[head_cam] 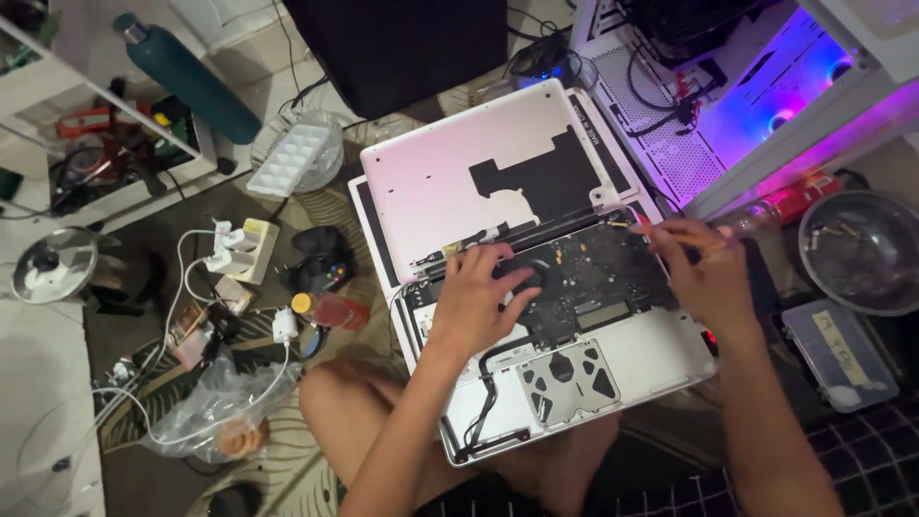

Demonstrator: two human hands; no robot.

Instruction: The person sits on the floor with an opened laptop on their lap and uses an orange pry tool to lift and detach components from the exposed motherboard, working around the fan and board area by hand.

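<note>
Both hands are working inside an opened laptop [565,325] that is lying on the person's lap.

From the head camera: the left hand [476,299] is resting spread and open on the laptop's circuit board [593,278], fingertips touching the round fan [532,273]. The right hand [704,268] is hovering over the laptop's right edge, fingers pinching something thin; what it is, I cannot tell. The removed bottom cover [479,172] is lying just behind the laptop. A metal bowl [862,251] is sitting to the laptop's right, a game controller [321,263] to its left.
</note>
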